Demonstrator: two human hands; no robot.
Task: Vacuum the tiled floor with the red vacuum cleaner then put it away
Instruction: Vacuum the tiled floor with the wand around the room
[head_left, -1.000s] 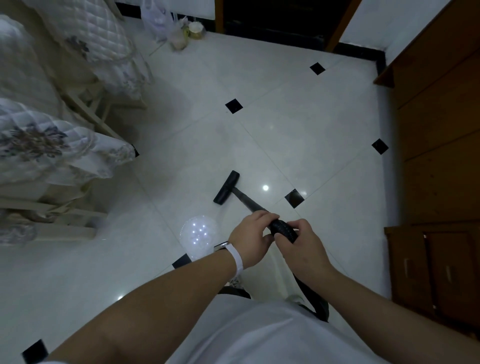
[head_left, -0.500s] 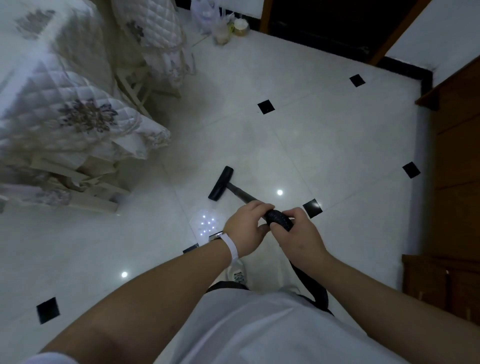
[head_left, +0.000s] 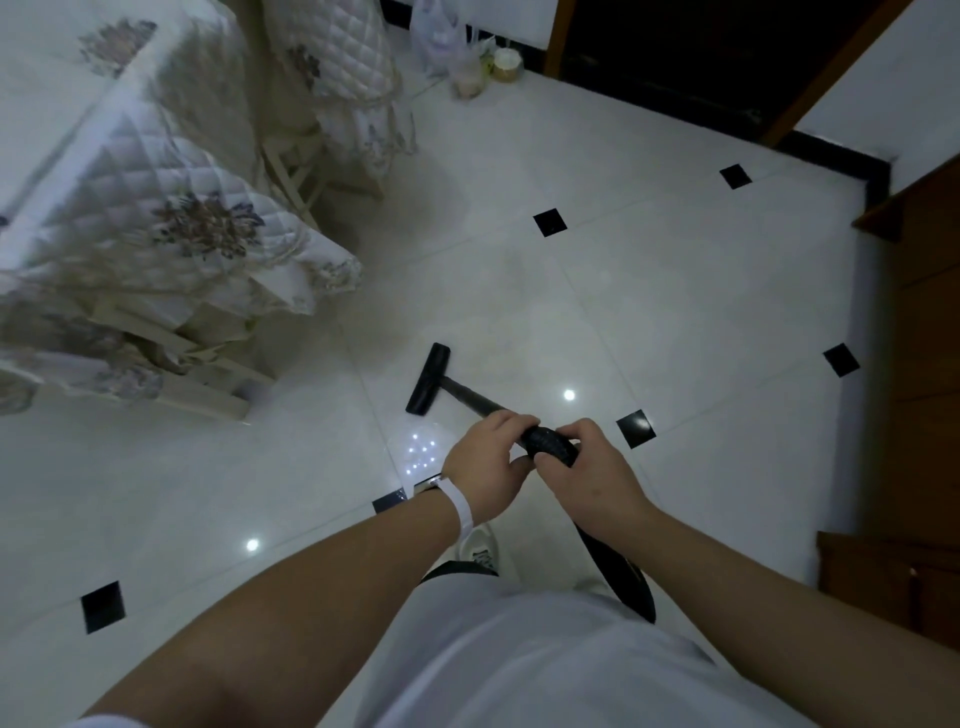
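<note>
The vacuum's black floor nozzle (head_left: 429, 378) rests flat on the white tiled floor (head_left: 649, 291), just ahead of me. Its black wand (head_left: 470, 397) slopes back to my hands. My left hand (head_left: 488, 457) grips the wand's upper end, a white band on the wrist. Right behind it, my right hand (head_left: 587, 475) is closed on the ribbed black hose (head_left: 550, 444). The hose (head_left: 618, 566) runs down past my right side. The red vacuum body is out of sight.
Chairs under quilted floral covers (head_left: 171, 234) and a covered table (head_left: 57, 93) crowd the left. Bags and jars (head_left: 467, 62) sit by the far wall. A dark doorway (head_left: 675, 47) lies ahead, and wooden cabinets (head_left: 914, 364) line the right. My shoe (head_left: 480, 548) shows below my hands.
The view has swung left and the covered chairs have come further into frame. The nozzle sits nearer the chairs than before. Both hands keep the same hold.
</note>
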